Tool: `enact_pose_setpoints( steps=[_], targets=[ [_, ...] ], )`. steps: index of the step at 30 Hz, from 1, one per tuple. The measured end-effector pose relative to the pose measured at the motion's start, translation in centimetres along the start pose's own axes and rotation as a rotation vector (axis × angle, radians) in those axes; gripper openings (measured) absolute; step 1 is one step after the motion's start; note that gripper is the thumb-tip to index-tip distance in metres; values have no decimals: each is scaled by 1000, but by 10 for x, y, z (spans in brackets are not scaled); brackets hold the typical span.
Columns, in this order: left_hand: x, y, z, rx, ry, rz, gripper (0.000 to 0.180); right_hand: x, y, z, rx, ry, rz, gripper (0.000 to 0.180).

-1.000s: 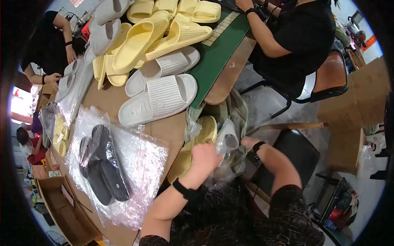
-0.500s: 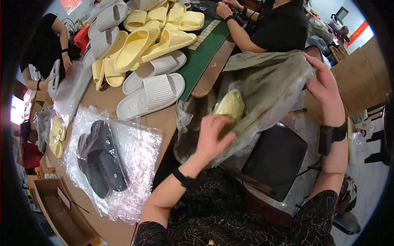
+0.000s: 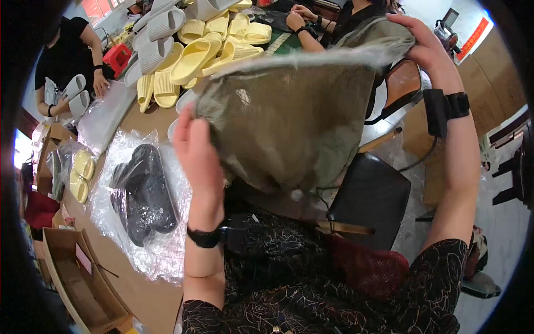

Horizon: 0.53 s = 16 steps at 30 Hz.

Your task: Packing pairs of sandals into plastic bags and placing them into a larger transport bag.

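A large olive-grey plastic bag [image 3: 289, 111] is stretched up between my hands, its whitish rim running from one to the other. My left hand [image 3: 197, 147], a little blurred, pinches the rim at its left corner. Higher up, my right hand [image 3: 425, 50] grips the bunched far corner. Whatever lies inside the bag is hidden by its raised side. Left of my left hand, a pair of dark grey slippers [image 3: 144, 195] in transparent plastic rests on a stack of shiny transparent bags [image 3: 119, 222].
Yellow slippers [image 3: 192, 58] and grey slippers [image 3: 158, 50] are heaped on the far table. A black-seated chair [image 3: 370, 195] stands at right, near brown cartons [image 3: 489, 89]. An open cardboard box [image 3: 83, 284] is at lower left. Two co-workers are across the table, one holding light grey slippers [image 3: 78, 94].
My left hand has come out from beside the yellow slipper in the bag and moved left to the rim. Both hands have raised and spread the bag; the slipper inside no longer shows.
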<state>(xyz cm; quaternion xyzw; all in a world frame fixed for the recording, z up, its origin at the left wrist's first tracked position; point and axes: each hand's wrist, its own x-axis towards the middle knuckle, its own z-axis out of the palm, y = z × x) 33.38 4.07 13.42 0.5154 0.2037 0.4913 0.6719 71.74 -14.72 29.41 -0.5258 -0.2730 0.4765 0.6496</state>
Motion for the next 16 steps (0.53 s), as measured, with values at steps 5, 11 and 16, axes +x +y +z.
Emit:
enact_pose_setpoints(
  steps=[5, 11, 16],
  targets=[
    [-36, -4, -5, 436, -415, 189, 30, -52, 41, -32, -487, 470, -51, 27],
    [-77, -76, 15, 492, -817, -150, 32, -146, 130, -70, -438, 566, 400, 28],
    [-87, -89, 48, 447, -1013, -101, 34, -230, 119, 20, -251, 531, 331, 68]
  ],
)
